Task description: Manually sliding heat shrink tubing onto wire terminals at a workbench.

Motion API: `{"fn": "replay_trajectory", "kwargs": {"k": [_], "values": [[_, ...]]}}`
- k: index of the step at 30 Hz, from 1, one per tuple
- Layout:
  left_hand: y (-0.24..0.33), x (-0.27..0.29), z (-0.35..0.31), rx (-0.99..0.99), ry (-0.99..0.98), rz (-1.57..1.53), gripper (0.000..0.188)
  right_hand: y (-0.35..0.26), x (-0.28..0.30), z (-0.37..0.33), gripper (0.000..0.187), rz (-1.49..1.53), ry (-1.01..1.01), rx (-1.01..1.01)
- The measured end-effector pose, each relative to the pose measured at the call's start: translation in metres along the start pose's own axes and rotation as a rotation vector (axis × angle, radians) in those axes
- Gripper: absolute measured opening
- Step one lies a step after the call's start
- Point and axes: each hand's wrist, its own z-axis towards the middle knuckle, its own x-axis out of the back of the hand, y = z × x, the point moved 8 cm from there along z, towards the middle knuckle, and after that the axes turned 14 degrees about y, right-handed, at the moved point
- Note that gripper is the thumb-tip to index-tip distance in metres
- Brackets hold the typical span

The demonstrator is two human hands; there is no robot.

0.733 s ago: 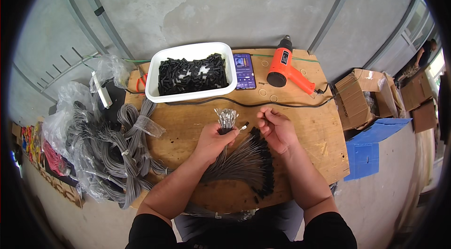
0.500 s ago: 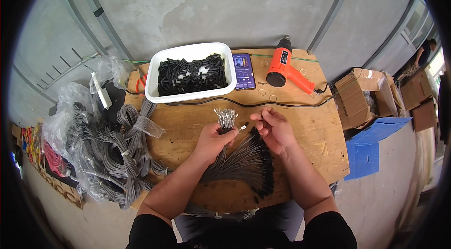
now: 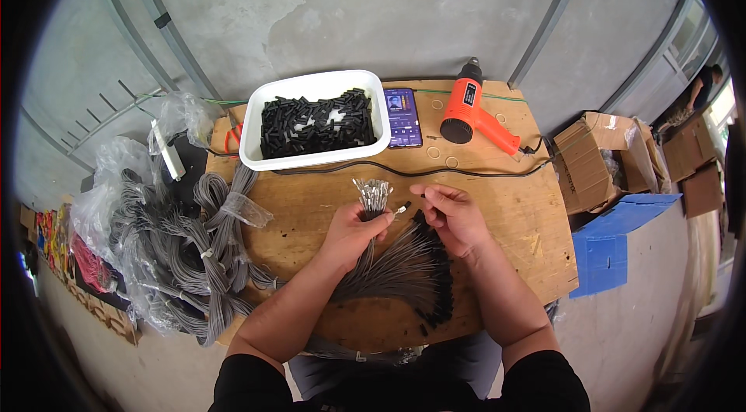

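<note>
My left hand [image 3: 351,235] is wrapped around a bundle of grey wires [image 3: 374,196], whose bare metal terminals stick up above the fist. Beside its thumb one terminal [image 3: 402,209] points out to the right, with a black tip on its end. Just right of that, my right hand [image 3: 454,218] pinches a small black sleeve [image 3: 423,194] between thumb and forefinger, mostly hidden by the fingers. Below the hands, grey wires [image 3: 381,276] fan across the table, their ends covered with black sleeves [image 3: 443,280].
A white tub [image 3: 256,157] of loose black sleeves stands at the back, beside a phone [image 3: 403,118] and an orange heat gun [image 3: 472,109]. A black cord [image 3: 404,173] crosses the table. Coiled grey wire bundles [image 3: 206,253] lie left; cardboard boxes [image 3: 590,167] stand right.
My right fingertips have shifted slightly left and closed into a pinch, with the small black sleeve now showing at their tips. My left hand and its wire bundle have hardly moved.
</note>
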Motion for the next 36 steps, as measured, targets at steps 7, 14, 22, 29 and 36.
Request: {"fn": "replay_trajectory", "kwargs": {"k": [7, 14, 22, 29, 36], "values": [[0.0008, 0.0017, 0.0017, -0.015, -0.01, -0.033, 0.01, 0.0008, -0.0082, -0.0049, 0.023, -0.075, -0.039, 0.046], [0.0023, 0.0008, 0.0022, -0.032, -0.015, -0.043, 0.009, 0.0017, -0.002, -0.0002, 0.011, -0.093, -0.039, 0.078], [0.0012, 0.0019, 0.0014, -0.011, -0.023, -0.039, 0.011, 0.0044, -0.0033, -0.0019, 0.015, -0.113, -0.025, 0.059], [0.0045, -0.0004, 0.0005, -0.047, -0.02, -0.024, 0.008, 0.0033, -0.0013, -0.0017, 0.015, -0.141, -0.012, 0.063], [0.0055, -0.0022, -0.0007, -0.067, -0.066, 0.009, 0.007, 0.0024, -0.0026, -0.0031, 0.013, -0.126, -0.016, 0.095]]}}
